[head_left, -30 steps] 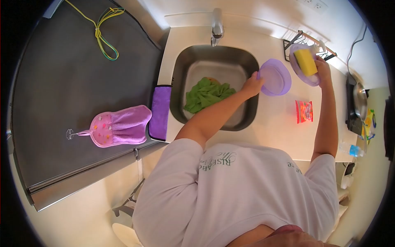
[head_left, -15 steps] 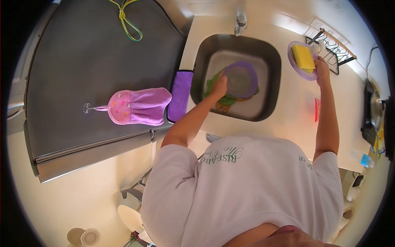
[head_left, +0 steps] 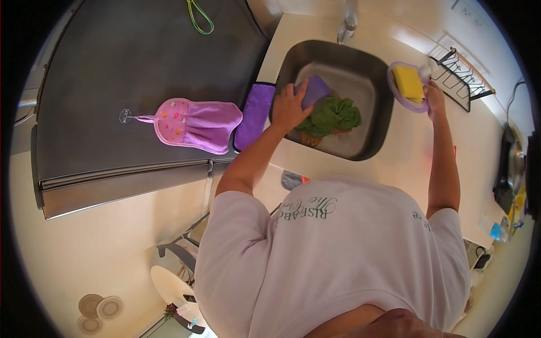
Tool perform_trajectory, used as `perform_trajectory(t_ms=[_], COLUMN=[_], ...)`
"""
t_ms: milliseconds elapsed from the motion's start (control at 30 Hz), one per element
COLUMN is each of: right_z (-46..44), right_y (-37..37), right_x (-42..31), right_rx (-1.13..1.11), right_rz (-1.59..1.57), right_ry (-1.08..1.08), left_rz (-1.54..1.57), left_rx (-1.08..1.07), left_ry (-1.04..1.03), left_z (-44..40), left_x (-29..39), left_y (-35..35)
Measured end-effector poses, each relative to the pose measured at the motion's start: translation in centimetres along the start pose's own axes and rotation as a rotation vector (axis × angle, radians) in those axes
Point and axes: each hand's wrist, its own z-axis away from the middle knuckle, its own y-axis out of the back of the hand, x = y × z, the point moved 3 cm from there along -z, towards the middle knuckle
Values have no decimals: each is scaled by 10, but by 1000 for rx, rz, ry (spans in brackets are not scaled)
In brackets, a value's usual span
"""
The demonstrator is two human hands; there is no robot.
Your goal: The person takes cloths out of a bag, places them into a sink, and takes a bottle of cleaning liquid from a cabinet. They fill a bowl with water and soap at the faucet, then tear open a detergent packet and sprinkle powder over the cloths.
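In the sink (head_left: 369, 135), my left hand (head_left: 289, 108) is closed on the rim of a purple container (head_left: 315, 91), which is tilted onto its side. Beside and below the container is a heap of green leafy vegetables (head_left: 337, 115), with some brown pieces (head_left: 310, 139) at its lower edge. My right hand (head_left: 435, 101) grips the edge of a round, pale purple lid or shallow dish (head_left: 391, 85) over the counter right of the sink. A yellow sponge (head_left: 408, 83) rests on that round piece. The fingertips of my right hand are partly hidden.
A faucet (head_left: 347, 28) stands behind the sink. Near my right hand is a black wire rack (head_left: 462, 81). A purple cloth-like cover (head_left: 255, 117) and a pink hanging towel (head_left: 205, 124) are at left, by the dark fridge (head_left: 129, 62). A pan (head_left: 515, 160) sits at far right.
The purple container has moved left and tipped from roughly upright onto its side, so more of the greens shows. My right hand still holds the round piece with the sponge. The view has shifted slightly.
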Motion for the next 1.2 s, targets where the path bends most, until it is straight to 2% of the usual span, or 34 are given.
perform_trajectory(t_ms=[100,400,500,600,667,733,833,900,1033,1200], right_z=[5,11,7,16,30,34,23,10,0,-17], right_y=[10,53,78,98,106,116,149,164,180,186], right_x=[3,6,11,-1,-17,-22,-3,14,33,70], right_rx=[40,70,79,84,92,87,69,71,205,240], right_rz=[11,43,31,2,63,125,204,220,228,185], right_ry=[8,14,28,28,4,-26,-79,-109,-64,74], left_rz=[-90,-210,19,815,970,1007,1024,1033,944,886], left_rx=[112,245,173,8,-208,-199,-362,-355,-440,-350], left_ry=[-80,-205,74,411,418,406,337,256,206,255], left_z=[-3,-21,-35,-68,-75,-85,-105,-102,-80,-60], left_x=[-1,4,24,41,85,128,172,193,217,233], left_y=[4,22,27,-23,-24,-36,-63,-71,-77,-96])
